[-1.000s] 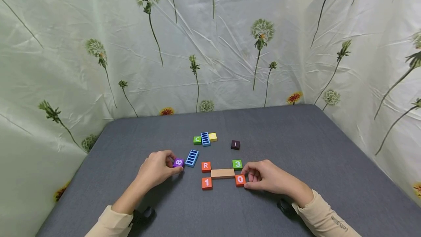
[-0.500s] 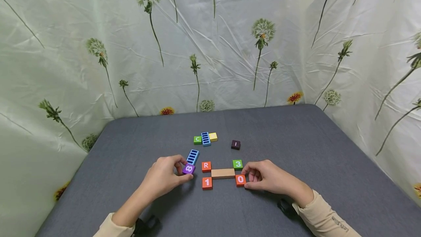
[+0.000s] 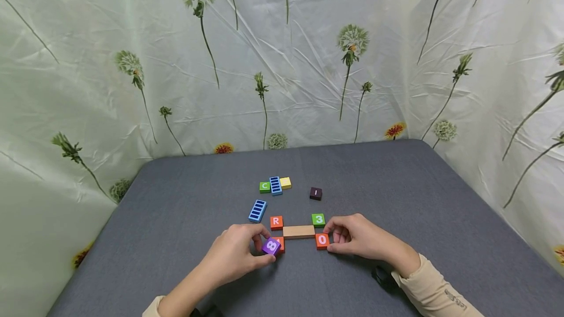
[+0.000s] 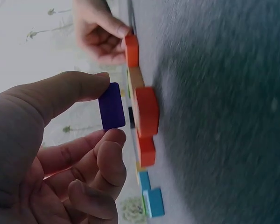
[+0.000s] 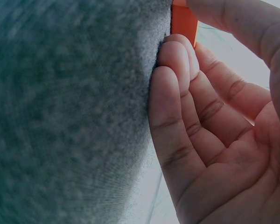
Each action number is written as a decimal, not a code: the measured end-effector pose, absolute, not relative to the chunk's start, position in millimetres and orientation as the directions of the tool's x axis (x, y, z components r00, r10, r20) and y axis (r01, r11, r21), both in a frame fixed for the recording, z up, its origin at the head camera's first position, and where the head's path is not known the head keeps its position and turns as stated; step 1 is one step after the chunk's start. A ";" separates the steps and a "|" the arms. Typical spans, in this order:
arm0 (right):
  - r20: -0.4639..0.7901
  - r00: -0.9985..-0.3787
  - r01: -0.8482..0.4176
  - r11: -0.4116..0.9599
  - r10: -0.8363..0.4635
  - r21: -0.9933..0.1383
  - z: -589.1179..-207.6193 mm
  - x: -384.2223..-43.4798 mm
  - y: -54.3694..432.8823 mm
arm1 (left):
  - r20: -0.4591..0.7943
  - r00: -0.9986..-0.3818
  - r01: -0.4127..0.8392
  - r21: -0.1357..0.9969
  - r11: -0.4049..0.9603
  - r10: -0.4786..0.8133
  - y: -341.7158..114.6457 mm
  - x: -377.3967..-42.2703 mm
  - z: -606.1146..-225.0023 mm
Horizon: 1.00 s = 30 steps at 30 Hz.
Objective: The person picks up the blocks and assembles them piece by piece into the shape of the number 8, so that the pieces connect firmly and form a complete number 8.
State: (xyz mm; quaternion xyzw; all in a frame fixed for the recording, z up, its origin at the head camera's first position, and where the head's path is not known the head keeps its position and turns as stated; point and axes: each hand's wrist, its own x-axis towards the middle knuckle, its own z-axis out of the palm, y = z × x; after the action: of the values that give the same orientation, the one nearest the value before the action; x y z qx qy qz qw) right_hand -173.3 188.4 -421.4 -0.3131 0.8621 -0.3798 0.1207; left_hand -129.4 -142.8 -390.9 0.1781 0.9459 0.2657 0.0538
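Observation:
Between thumb and finger, my left hand (image 3: 240, 253) pinches a purple block marked 8 (image 3: 271, 246). In the left wrist view that purple block (image 4: 112, 106) is raised off the table, and in the head view it covers most of the orange block marked 1 (image 3: 282, 245). My right hand (image 3: 359, 236) holds the orange block marked 0 (image 3: 322, 241) by its edges on the table. A plain wooden plank (image 3: 298, 232) lies between the small blocks. At its far corners sit an orange block marked R (image 3: 276, 222) and a green block marked 3 (image 3: 318, 220).
One blue slotted block (image 3: 257, 211) lies beyond my left hand. Farther back, a green C block (image 3: 264, 187), another blue slotted block (image 3: 275, 186) and a yellow block (image 3: 286, 183) sit together. A dark block (image 3: 315, 193) stands apart on the grey table (image 3: 374, 175).
My left hand has carried the purple block right and nearer, from beside the blue slotted block to over the orange 1 block. My right hand has stayed at the orange 0 block.

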 end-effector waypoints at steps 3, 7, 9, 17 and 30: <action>0.026 -0.776 -0.445 0.518 -0.630 -0.730 -421.0 -173.2 188.2 | -0.039 -0.919 0.314 0.525 0.791 0.391 -138.6 -126.9 -393.0; 0.022 -0.775 -0.443 0.518 -0.631 -0.731 -420.6 -172.9 187.9 | -0.056 -0.904 0.334 0.526 0.782 0.424 -134.4 -123.4 -396.7; 0.022 -0.775 -0.443 0.518 -0.632 -0.732 -420.6 -172.8 187.9 | -0.054 -0.897 0.347 0.527 0.776 0.438 -132.4 -121.2 -398.6; 0.006 -0.779 -0.432 0.530 -0.626 -0.730 -420.1 -173.7 187.9 | -0.097 -0.882 0.351 0.517 0.781 0.460 -125.2 -117.9 -404.0; 0.027 -0.774 -0.453 0.524 -0.632 -0.721 -420.8 -173.7 188.8 | -0.078 -0.887 0.375 0.454 0.809 0.455 -123.1 -115.5 -406.5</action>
State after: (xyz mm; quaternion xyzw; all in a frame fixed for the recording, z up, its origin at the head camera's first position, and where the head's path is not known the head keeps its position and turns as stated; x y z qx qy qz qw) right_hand -173.7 188.8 -420.8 -0.3137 0.8647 -0.3735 0.1201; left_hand -115.5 -123.1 -406.5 0.2191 0.9465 0.2184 0.0918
